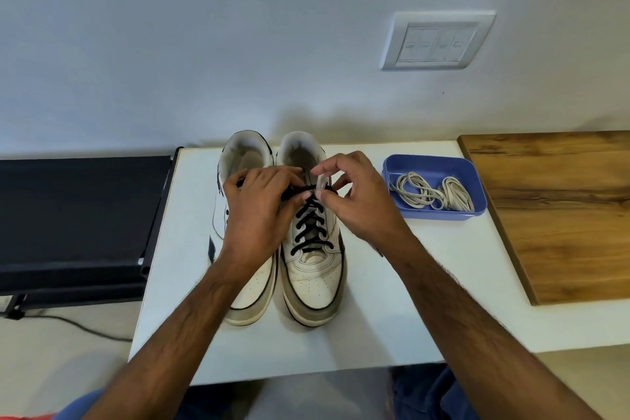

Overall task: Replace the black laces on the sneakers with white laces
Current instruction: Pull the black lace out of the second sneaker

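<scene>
Two white sneakers stand side by side on a white table [392,300], toes toward me. The right sneaker [315,280] carries a black lace [308,228] crossed through its eyelets. The left sneaker [247,153] is largely covered by my left hand [257,211], whose fingers pinch the black lace at the top of the right sneaker. My right hand [354,201] pinches the top edge of the right sneaker by the top eyelet, where the black lace passes. White laces [433,196] lie coiled in a blue tray [436,160] to the right.
A wooden board [559,208] lies on the table at the far right. A black stand [78,215] sits left of the table, with a cable [85,327] on the floor. The wall behind holds a switch plate [438,41].
</scene>
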Demonstrator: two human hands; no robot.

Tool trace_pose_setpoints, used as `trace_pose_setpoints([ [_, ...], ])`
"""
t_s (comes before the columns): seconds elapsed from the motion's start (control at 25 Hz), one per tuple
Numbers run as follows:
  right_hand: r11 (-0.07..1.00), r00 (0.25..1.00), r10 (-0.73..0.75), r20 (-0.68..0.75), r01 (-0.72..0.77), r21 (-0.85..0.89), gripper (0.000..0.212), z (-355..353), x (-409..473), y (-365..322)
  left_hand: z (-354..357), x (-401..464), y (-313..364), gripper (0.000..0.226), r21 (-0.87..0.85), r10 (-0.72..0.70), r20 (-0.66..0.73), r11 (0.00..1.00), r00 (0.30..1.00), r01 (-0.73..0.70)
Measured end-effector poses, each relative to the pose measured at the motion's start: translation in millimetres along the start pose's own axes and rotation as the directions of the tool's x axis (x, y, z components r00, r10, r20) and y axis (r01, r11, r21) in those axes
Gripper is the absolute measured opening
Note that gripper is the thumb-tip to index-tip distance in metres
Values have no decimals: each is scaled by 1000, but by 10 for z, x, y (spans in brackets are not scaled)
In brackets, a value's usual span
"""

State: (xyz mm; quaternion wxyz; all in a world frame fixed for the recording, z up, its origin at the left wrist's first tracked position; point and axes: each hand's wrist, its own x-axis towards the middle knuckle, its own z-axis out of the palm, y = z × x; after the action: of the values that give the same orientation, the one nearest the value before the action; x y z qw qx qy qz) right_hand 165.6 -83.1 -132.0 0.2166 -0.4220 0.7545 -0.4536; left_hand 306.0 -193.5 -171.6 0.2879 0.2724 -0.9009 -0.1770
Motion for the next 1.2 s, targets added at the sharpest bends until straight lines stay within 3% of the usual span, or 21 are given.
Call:
trace_pose_setpoints([
  [0.16, 995, 1000, -28, -14, 27, -95, 14, 79, 34, 114, -65, 26, 32, 17, -44, 47, -34, 998, 998, -48],
  [0.28, 990, 998, -41, -44, 35, -138, 7, 59, 49, 124, -74, 34, 10, 17, -223, -95, -47, 971, 994, 82],
  [0.48, 996, 998, 15, -56, -20, -86, 11, 16, 53, 115, -176, 34, 11, 21, -724, -251, -26, 672, 968, 155],
  [0.52, 997, 999, 18, -50, -22, -80, 11, 17, 55, 112, -202, 29, 35, 20, -719, -246, -15, 676, 969, 160],
  [0.56, 997, 999, 13, -37, -16, -81, 10, 20, 56, 112, -219, 29, 43, 19, -635, -224, -8, 754, 975, 168],
  [0.64, 994, 1000, -15, -17, 13, -112, 8, 32, 58, 124, -220, 40, 16, 25, -252, -136, 1, 959, 991, 131],
  [0.72, 990, 999, -38, -22, 35, -139, 7, 52, 59, 145, -213, 64, -38, 30, -5, -75, 10, 997, 997, 75],
  [0.8, 989, 998, -50, -24, 47, -139, 7, 67, 58, 161, -222, 81, -54, 31, -39, -102, -20, 994, 995, 101],
  [0.88, 987, 998, -61, -21, 58, -147, 6, 79, 56, 174, -229, 77, -31, 30, -224, -163, -56, 964, 985, 146],
  [0.92, 987, 998, -65, -22, 61, -151, 6, 82, 58, 181, -241, 87, -7, 30, -397, -227, -41, 897, 973, 193],
  [1.0, 987, 997, -68, -25, 63, -147, 6, 83, 60, 193, -304, 108, 56, 30, -721, -368, 27, 637, 929, 273],
  [1.04, 988, 997, -68, -26, 64, -143, 6, 82, 59, 195, -344, 111, 81, 29, -789, -414, 55, 540, 909, 293],
  [1.08, 988, 997, -68, -26, 64, -137, 5, 84, 58, 199, -373, 113, 94, 29, -805, -434, 71, 506, 898, 309],
  [1.12, 989, 997, -69, -25, 65, -133, 5, 88, 59, 198, -396, 119, 99, 28, -790, -425, 93, 519, 901, 326],
  [1.2, 989, 997, -71, -23, 67, -131, 6, 96, 60, 203, -405, 137, 64, 26, -636, -330, 137, 694, 934, 339],
])
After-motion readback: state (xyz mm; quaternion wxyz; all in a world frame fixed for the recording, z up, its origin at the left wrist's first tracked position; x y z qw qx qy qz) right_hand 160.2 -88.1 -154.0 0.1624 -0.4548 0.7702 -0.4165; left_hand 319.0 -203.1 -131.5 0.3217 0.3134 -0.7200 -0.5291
